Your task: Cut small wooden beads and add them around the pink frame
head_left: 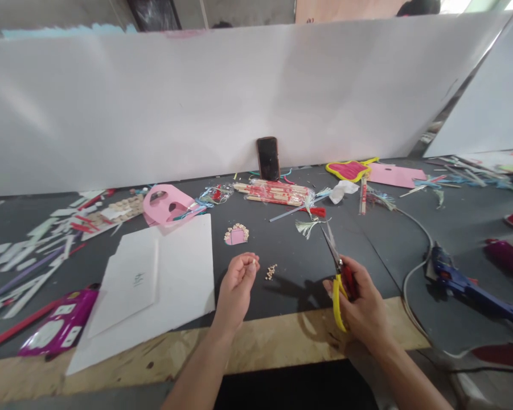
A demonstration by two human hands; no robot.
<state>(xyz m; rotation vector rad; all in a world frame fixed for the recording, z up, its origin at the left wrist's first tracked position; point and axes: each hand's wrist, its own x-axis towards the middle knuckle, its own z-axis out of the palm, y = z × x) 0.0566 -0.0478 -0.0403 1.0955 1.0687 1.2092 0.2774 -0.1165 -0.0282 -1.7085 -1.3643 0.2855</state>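
Observation:
My left hand (pixel 239 279) is closed in a pinch, with a small pale piece (pixel 253 262) at the fingertips. Just right of it lies a little pile of short wooden bits (pixel 270 272) on the dark tabletop. My right hand (pixel 362 304) grips scissors (pixel 337 259) with yellow and red handles, their blades slightly apart and pointing away from me. Beyond my left hand is a small pink card (pixel 237 236) edged with similar pale bits. A pale green tassel (pixel 307 228) lies close to the scissor tips.
White sheets (pixel 183 273) cover the table at left, near a purple packet (pixel 62 322) and scattered strips. Wrapped chopsticks (pixel 275 192) and an upright phone (pixel 268 158) stand before a white board (pixel 196 102). A blue glue gun (pixel 465 287) with its cord lies right.

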